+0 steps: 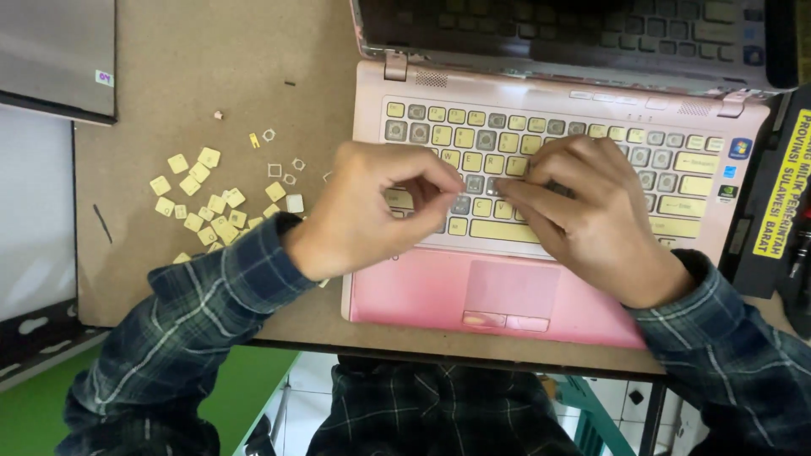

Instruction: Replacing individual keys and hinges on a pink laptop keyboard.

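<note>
pink plastic laptop (439,295) sits open on the brown board surface (194,51), its keyboard (557,139) a patchwork: many pale yellow keycaps in place, and a good number of grey bare sockets where caps are off, mostly along the upper rows and the middle. both hands hover over the middle of that keyboard, close together but not touching each other.

the left hand (363,211) has its grip pressed together, thumb and forefinger tips meeting just above the lower letter rows; whether something tiny is pinched between them i cannot tell, it is too small to see. the right hand (583,219) lies flatter, fingers stretched leftward with the tips resting on the keys near the centre, its grip loosely closed on nothing that shows.

off to the left of the laptop, near the left wrist, a scatter of loose yellow keycaps (203,203) lies on the surface, and just beside them, toward the laptop, a few small white square clips (279,169). both arms wear dark plaid sleeves (194,312). a grey panel (59,51) lies at the far left corner, and a black strip with a yellow label (781,194) stands along the right side of the laptop.
</note>
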